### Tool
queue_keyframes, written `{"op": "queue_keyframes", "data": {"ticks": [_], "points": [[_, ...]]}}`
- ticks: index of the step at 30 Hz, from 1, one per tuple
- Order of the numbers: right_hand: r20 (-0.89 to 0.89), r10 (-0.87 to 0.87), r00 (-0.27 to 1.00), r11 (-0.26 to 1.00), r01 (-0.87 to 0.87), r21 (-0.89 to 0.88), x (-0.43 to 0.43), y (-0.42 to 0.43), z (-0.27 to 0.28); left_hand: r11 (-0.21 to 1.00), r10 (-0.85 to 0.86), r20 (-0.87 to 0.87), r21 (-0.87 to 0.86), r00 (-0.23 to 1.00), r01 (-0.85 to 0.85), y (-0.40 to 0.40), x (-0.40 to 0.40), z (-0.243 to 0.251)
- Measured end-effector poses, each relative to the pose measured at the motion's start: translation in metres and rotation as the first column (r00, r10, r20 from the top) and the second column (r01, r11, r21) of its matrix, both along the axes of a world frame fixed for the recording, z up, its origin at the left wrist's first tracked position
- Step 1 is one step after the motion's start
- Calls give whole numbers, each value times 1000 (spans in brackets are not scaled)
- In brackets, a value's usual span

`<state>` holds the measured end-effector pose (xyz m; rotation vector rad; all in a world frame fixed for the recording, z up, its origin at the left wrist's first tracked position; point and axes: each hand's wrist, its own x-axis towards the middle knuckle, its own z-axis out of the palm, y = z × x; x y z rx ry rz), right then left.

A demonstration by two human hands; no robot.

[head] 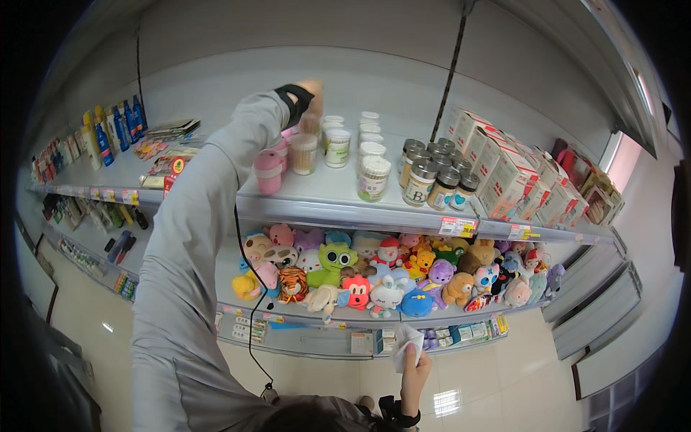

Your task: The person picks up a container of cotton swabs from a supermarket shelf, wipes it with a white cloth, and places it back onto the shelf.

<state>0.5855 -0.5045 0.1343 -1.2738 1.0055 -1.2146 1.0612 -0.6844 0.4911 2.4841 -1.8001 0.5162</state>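
My left hand (314, 97), blurred and with a black strap at the wrist, reaches over the upper shelf just above a blurred tub (310, 125); its fingers are not clear. Below stands a clear tub of sticks (303, 154), beside pink containers (268, 173). Rows of white-topped cotton swab tubs (373, 179) and a green-labelled tub (338, 148) stand to the right. Low in front of me, my right hand (414, 370) pinches a crumpled white cloth or tissue (406, 345) between thumb and fingers, near the bottom shelf.
Metal-lidded jars (420, 182) and red-white boxes (507, 181) fill the upper shelf's right. Plush toys (334, 264) crowd the shelf below. Blue bottles (103, 144) and flat packets (171, 129) lie left of my sleeve. A black cord (253, 308) hangs before the shelves.
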Motion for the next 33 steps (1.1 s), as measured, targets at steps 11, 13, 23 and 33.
{"op": "queue_keyframes", "data": {"ticks": [11,13,23,33], "points": [[-31,53,998,981,-58,-184,40,-9,36,828,-541,-461,-438,703,350,227,-128,7],[-1,130,992,953,-125,-275,51,-11,46,865,-502,-677,-380,538,328,252,-138,-37],[-448,297,843,530,-536,-657,135,12,109,916,-398,-809,-371,432,150,280,-164,-195],[-111,531,840,832,-542,-121,131,19,27,816,-576,-753,-555,-317,-165,304,-190,-305]]}}
